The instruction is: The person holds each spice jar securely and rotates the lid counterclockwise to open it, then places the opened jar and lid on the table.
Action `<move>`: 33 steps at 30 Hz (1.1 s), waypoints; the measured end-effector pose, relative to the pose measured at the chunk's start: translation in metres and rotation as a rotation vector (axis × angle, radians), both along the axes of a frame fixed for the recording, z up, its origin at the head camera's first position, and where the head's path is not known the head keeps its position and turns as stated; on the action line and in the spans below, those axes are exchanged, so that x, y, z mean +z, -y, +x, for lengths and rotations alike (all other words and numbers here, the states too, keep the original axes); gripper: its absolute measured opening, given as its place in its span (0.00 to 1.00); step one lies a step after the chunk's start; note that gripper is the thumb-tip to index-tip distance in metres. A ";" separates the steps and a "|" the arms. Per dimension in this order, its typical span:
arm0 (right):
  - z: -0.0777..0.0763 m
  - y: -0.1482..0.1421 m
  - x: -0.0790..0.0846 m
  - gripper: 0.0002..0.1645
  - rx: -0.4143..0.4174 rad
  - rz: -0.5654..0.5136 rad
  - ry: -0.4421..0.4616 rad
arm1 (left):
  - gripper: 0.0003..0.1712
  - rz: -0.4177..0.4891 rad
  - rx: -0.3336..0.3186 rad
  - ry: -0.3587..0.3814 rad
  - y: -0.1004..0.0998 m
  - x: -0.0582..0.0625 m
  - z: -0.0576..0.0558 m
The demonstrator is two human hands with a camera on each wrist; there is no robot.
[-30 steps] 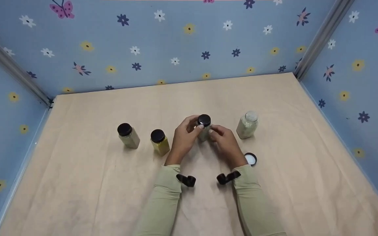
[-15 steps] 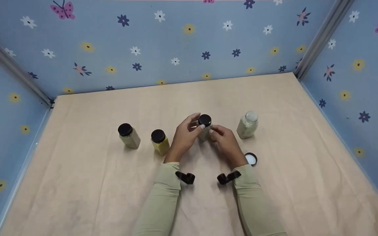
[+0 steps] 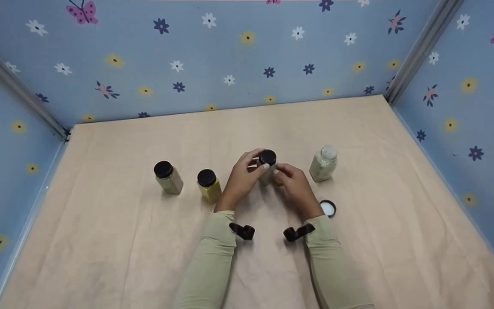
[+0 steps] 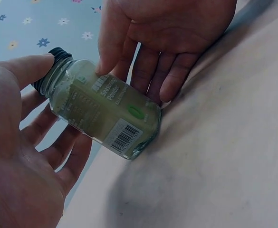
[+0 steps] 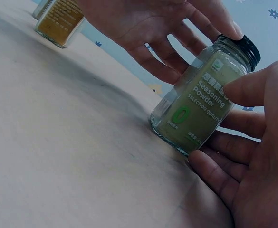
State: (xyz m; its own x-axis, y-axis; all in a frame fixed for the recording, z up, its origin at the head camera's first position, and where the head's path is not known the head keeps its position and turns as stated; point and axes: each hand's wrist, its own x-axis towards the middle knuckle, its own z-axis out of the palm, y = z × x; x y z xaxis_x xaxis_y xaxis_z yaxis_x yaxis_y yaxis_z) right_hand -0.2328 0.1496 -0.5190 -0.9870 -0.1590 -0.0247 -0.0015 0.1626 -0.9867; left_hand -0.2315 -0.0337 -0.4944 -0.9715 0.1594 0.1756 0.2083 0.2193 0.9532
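Observation:
Between both hands, mid-table, a square glass jar of seasoning powder [image 5: 196, 102] stands upright with its black cap [image 3: 267, 157] on. My left hand [image 3: 242, 178] grips it at the cap, thumb on the near side and fingers round the far side. The right hand [image 3: 296, 185] pinches the jar's body from the right, thumb against the label in the right wrist view. In the left wrist view the label with its barcode [image 4: 123, 137] faces the camera. Just behind the right wrist lies a loose black cap [image 3: 327, 208], white liner up.
An uncapped jar of pale powder [image 3: 324, 165] stands to the right of the hands. On the left are a capped jar of yellow powder [image 3: 211, 192], close to the left wrist, and a capped greenish jar [image 3: 171, 182]. Patterned walls [image 3: 212, 47] border the table.
The left hand's fingers have shifted slightly farther round the back of the cap. The right hand and the jar have stayed in place.

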 end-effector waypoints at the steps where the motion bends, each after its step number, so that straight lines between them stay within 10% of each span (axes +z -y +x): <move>1: 0.000 0.000 0.000 0.18 -0.002 0.001 -0.002 | 0.27 0.003 0.006 0.004 0.000 -0.001 0.000; 33: 0.002 0.000 0.000 0.18 -0.001 0.011 -0.017 | 0.23 0.168 0.062 0.017 -0.005 -0.001 0.006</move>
State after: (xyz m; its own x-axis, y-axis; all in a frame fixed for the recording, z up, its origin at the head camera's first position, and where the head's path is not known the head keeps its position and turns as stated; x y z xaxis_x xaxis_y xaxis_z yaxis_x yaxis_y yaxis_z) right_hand -0.2306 0.1495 -0.5188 -0.9874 -0.1579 -0.0098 -0.0179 0.1730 -0.9848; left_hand -0.2250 -0.0290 -0.4950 -0.9816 0.0691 0.1779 0.1825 0.0681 0.9808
